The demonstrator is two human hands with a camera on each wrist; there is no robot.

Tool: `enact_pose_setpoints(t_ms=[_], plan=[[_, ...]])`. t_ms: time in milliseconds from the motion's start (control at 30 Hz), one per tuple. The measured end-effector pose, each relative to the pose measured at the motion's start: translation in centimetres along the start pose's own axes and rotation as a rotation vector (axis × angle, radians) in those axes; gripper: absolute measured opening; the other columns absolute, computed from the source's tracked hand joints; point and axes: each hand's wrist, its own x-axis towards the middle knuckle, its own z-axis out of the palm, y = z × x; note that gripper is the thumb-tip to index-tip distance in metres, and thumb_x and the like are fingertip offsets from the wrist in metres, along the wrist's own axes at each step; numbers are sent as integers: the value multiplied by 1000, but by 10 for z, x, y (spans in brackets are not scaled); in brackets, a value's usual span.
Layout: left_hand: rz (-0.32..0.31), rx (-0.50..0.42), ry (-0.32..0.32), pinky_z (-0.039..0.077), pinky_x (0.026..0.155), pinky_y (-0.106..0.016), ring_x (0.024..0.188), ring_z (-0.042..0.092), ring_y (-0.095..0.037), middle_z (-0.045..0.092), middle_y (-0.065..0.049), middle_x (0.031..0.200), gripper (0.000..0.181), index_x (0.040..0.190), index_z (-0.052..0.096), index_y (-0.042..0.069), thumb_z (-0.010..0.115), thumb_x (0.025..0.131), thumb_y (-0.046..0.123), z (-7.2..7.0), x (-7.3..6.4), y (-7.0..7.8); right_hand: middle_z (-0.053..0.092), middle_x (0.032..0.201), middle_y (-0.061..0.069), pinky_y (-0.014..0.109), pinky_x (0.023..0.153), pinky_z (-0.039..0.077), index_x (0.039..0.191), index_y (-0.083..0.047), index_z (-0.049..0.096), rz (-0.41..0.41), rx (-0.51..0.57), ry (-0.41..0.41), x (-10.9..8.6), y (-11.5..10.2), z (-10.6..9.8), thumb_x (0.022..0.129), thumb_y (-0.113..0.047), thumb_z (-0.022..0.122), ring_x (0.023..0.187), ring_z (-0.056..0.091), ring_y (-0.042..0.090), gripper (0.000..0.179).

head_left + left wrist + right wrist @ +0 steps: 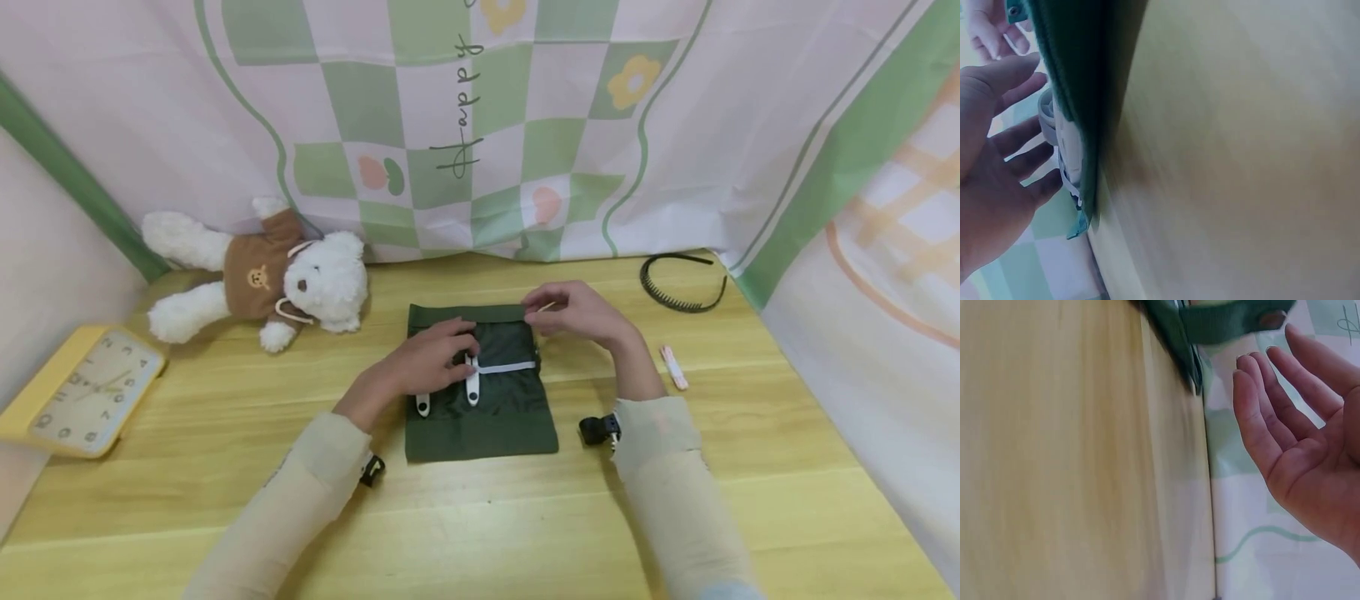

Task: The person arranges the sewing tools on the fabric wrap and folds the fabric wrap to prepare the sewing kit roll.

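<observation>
A dark green fabric case (480, 439) lies spread on the wooden table. Across its inside runs a pale elastic strap (510, 367). Two white pieces with dark round dots lie on it: one (472, 388) beside the strap, the other (423, 406) near the left edge. My left hand (431, 357) is over the case with fingers loosely extended; in the left wrist view its fingertips are right at the strap and pale contents. At the case's upper right corner is my right hand (573, 312), fingers loosely bent beside a green tab (1229, 322) with a metal snap.
A white plush bear (258, 275) in a brown top lies at the back left, with a yellow clock (90, 387) in front of it. On the right are a black toothed headband (682, 283) and a small pink-and-white item (673, 367). A checked curtain (465, 125) hangs behind the table.
</observation>
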Motion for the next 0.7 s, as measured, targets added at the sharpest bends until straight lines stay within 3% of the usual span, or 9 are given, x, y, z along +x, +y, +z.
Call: enact_pose_setpoints(t_ms=[233,433,700], plan=[[22,2,-29,23,120,-49,153,15,-34,30,-15,163,36,136,62,12,59,105,31,3,1,2,61,127,26,47,89,56,132,8,59,19,2,10,-15,2,-18,99,-17,68,109,64,41,42],[45,-19,-41,24,120,-49,154,14,-34,30,-16,163,34,133,64,12,59,105,30,6,2,3,58,131,28,48,91,56,134,9,57,24,-18,22,-29,10,-33,100,-17,67,110,63,43,44],[22,-21,-69,25,119,-50,154,13,-33,29,-14,163,35,134,63,13,60,104,31,6,5,4,56,137,25,46,92,55,138,6,55,66,-46,53,-44,21,-51,99,-23,69,111,64,40,50]])
